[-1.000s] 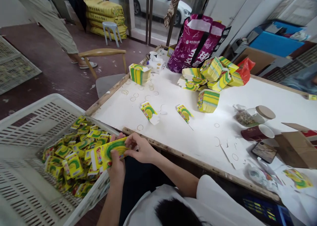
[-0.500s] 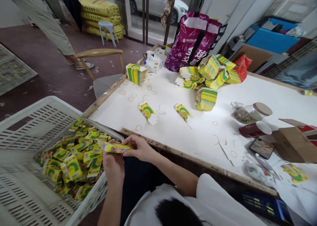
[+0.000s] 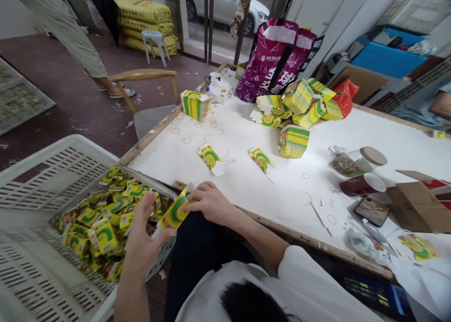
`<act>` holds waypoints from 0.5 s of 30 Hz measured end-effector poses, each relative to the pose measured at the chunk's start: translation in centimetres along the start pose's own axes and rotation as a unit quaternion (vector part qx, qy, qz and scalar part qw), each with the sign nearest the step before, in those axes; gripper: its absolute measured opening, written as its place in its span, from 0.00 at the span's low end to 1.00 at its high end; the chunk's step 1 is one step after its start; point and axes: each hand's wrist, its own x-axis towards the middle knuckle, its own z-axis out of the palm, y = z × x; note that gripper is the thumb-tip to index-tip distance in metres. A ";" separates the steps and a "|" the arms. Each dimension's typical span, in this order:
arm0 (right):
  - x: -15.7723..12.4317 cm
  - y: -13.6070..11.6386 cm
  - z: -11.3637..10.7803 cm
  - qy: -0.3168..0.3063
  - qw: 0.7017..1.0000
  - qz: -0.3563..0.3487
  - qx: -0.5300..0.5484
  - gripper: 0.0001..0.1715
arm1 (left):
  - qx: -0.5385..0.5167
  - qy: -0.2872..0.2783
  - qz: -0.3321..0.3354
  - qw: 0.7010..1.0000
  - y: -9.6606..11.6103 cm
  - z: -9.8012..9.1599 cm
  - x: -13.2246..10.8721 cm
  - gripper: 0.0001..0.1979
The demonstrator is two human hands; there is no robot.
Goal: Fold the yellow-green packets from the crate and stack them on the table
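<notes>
Both my hands hold one small yellow-and-green carton (image 3: pixel 175 212) just off the near edge of the white table (image 3: pixel 246 181). My right hand (image 3: pixel 209 202) grips its upper end with curled fingers. My left hand (image 3: pixel 144 237) supports its lower end from below, thumb under it, fingers partly spread. Directly left of my hands stands a white slatted crate (image 3: pixel 42 171) holding several folded cartons (image 3: pixel 102 218) of the same kind. Two flat cartons (image 3: pixel 210 158) (image 3: pixel 261 159) lie on the table ahead.
Banded stacks of flat cartons (image 3: pixel 295 141) (image 3: pixel 195 104) and a heap (image 3: pixel 299 103) sit farther back by a magenta bag (image 3: pixel 278 58). A jar (image 3: pixel 359 162), a cup (image 3: pixel 362 184), a phone (image 3: pixel 372 211) and a cardboard box (image 3: pixel 419 207) lie at right. Another person's legs (image 3: pixel 81 44) stand beside a chair (image 3: pixel 144 77).
The carton has turned from lying flat and level between my hands to tilted with its face up. My left hand dropped lower and opened under it; my right hand shifted slightly forward.
</notes>
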 end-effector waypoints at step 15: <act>0.8 -0.9 3.3 0.068 0.797 0.219 0.559 0.29 | 0.148 -0.045 0.065 0.986 -0.7 4.9 -1.8 0.41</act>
